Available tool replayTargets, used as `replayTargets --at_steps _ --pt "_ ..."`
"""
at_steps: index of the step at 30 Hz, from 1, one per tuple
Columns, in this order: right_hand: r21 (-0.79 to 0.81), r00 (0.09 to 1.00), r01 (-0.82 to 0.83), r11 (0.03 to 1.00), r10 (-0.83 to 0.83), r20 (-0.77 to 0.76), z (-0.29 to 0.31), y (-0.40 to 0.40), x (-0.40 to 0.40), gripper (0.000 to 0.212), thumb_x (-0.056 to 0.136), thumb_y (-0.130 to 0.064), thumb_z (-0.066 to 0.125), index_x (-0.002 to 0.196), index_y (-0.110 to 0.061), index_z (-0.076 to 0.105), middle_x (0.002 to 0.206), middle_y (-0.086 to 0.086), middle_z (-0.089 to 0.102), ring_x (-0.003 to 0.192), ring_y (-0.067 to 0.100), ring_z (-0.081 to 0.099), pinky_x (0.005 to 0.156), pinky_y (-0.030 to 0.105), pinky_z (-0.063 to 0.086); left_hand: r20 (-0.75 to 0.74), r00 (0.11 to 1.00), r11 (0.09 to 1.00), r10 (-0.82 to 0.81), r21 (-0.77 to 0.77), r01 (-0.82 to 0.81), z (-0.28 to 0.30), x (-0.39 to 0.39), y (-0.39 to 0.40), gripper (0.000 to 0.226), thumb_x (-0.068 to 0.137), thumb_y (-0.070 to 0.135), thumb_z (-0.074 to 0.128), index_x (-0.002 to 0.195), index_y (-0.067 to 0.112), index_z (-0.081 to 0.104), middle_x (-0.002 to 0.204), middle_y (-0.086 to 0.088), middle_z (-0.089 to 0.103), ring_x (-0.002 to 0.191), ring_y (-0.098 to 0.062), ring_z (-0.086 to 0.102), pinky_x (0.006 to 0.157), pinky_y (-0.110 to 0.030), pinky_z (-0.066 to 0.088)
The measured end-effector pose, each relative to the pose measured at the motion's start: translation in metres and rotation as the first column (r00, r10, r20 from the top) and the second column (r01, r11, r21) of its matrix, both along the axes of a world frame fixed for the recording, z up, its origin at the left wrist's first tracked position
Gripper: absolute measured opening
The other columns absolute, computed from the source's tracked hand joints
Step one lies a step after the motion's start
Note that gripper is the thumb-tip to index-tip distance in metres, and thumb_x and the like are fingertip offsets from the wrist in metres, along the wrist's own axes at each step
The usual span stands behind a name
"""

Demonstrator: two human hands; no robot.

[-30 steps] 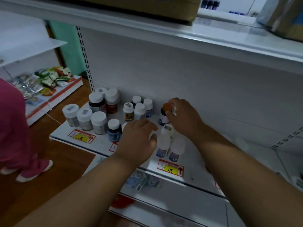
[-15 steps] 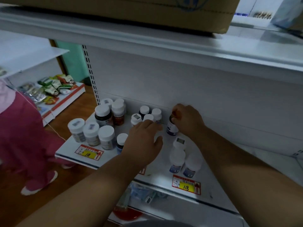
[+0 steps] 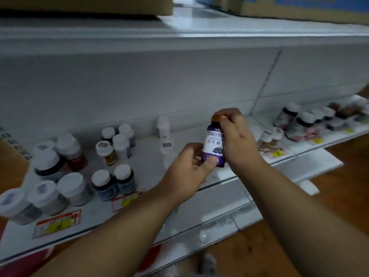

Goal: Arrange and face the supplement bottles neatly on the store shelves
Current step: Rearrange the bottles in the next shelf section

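Observation:
A purple-labelled bottle (image 3: pixel 213 145) with an orange cap is held upright above the white shelf (image 3: pixel 151 156), label facing me. My right hand (image 3: pixel 235 136) grips its cap and right side from above. My left hand (image 3: pixel 189 170) holds its base, thumb across the lower label. Several white-capped supplement bottles (image 3: pixel 60 176) stand in loose rows on the shelf's left half. Two white bottles (image 3: pixel 164 134) stand behind my left hand.
More bottles (image 3: pixel 299 122) sit on the neighbouring shelf section at right. Red and yellow price tags (image 3: pixel 58 222) line the shelf's front edge. Cardboard boxes (image 3: pixel 85 5) rest on the upper shelf. A lower shelf (image 3: pixel 219 212) and wooden floor (image 3: pixel 349 196) lie below.
The orange-capped bottle has been lifted off the shelf and brought toward me; my left hand left the shelf bottles and took its base. The view swung right.

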State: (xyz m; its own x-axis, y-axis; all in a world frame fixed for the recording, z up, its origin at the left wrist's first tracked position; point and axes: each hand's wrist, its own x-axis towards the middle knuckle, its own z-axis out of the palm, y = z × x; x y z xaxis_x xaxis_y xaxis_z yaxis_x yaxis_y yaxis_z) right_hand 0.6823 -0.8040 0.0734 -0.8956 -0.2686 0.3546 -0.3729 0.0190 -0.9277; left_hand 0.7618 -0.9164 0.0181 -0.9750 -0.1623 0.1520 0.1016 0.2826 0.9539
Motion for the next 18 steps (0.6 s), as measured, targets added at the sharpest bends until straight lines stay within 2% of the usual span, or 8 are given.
replayTargets --at_steps 2,4,6,10,12,15,16,18 --pt "0.073 0.995 0.092 0.993 -0.09 -0.04 0.002 0.037 0.005 0.011 0.098 -0.018 0.046 0.097 -0.021 0.057 0.086 -0.017 0.064 0.079 0.004 0.06 0.07 0.022 0.05 0.041 0.99 0.989 -0.133 0.065 0.13 0.0 -0.008 0.028 0.042 0.08 0.05 0.06 0.115 0.028 0.051 0.091 0.009 0.064 0.077 0.003 0.061 0.07 -0.016 0.049" --pt "0.104 0.99 0.141 0.984 -0.138 -0.039 0.005 0.072 0.01 0.009 0.099 -0.022 0.048 0.098 -0.025 0.057 0.093 -0.005 0.064 0.086 0.013 0.061 0.079 0.035 0.053 0.073 0.968 0.968 -0.24 0.1 0.232 0.001 -0.017 0.056 0.058 0.072 0.061 0.059 0.119 0.027 0.051 0.104 0.004 0.067 0.095 -0.01 0.064 0.086 -0.033 0.052" --pt "0.125 0.988 0.155 0.98 -0.151 -0.044 0.008 0.106 0.013 0.008 0.098 -0.024 0.049 0.098 -0.028 0.056 0.092 -0.004 0.063 0.086 0.015 0.062 0.08 0.04 0.053 0.063 0.943 0.943 -0.326 0.091 0.32 0.001 -0.026 0.085 0.063 0.068 0.067 0.057 0.119 0.03 0.05 0.112 0.005 0.066 0.102 -0.013 0.063 0.092 -0.039 0.051" --pt "0.144 0.968 0.248 0.958 -0.237 -0.087 0.008 0.186 0.003 0.013 0.098 -0.016 0.048 0.102 -0.024 0.058 0.087 -0.016 0.063 0.082 0.001 0.061 0.071 0.019 0.051 0.062 0.913 0.914 -0.403 -0.012 0.405 0.007 -0.05 0.156 0.057 0.068 0.072 0.056 0.115 0.041 0.05 0.107 0.016 0.065 0.094 0.002 0.061 0.085 -0.03 0.053" --pt "0.138 0.955 0.294 0.946 -0.286 -0.074 0.008 0.231 -0.007 0.015 0.098 -0.017 0.047 0.102 -0.026 0.058 0.091 -0.015 0.064 0.083 0.002 0.062 0.068 0.018 0.052 0.068 0.89 0.892 -0.451 0.027 0.451 0.01 -0.068 0.2 0.052 0.072 0.065 0.061 0.116 0.04 0.05 0.104 0.015 0.066 0.089 0.005 0.062 0.077 -0.022 0.053" --pt "0.16 0.928 0.372 0.914 -0.363 -0.081 0.011 0.305 -0.029 0.015 0.098 -0.021 0.045 0.098 -0.031 0.057 0.09 -0.013 0.064 0.081 0.005 0.063 0.065 0.02 0.054 0.062 0.857 0.859 -0.512 0.066 0.508 0.007 -0.097 0.275 0.034 0.081 0.05 0.066 0.11 0.041 0.051 0.097 0.014 0.064 0.08 0.008 0.06 0.066 -0.008 0.045" --pt "0.16 0.919 0.393 0.905 -0.385 -0.079 0.013 0.329 -0.037 0.015 0.098 -0.021 0.045 0.097 -0.031 0.056 0.087 -0.012 0.064 0.077 0.005 0.063 0.062 0.02 0.053 0.065 0.845 0.847 -0.531 0.068 0.527 0.006 -0.106 0.301 0.036 0.079 0.054 0.065 0.11 0.042 0.05 0.098 0.014 0.064 0.083 0.005 0.06 0.068 -0.01 0.046" --pt "0.141 0.902 0.432 0.891 -0.427 -0.059 0.014 0.374 -0.052 0.014 0.097 -0.019 0.045 0.096 -0.027 0.056 0.082 -0.009 0.062 0.071 0.005 0.061 0.058 0.021 0.051 0.077 0.821 0.824 -0.566 0.076 0.561 0.003 -0.125 0.349 0.055 0.071 0.067 0.061 0.118 0.039 0.05 0.106 0.011 0.064 0.093 -0.002 0.062 0.078 -0.021 0.051"
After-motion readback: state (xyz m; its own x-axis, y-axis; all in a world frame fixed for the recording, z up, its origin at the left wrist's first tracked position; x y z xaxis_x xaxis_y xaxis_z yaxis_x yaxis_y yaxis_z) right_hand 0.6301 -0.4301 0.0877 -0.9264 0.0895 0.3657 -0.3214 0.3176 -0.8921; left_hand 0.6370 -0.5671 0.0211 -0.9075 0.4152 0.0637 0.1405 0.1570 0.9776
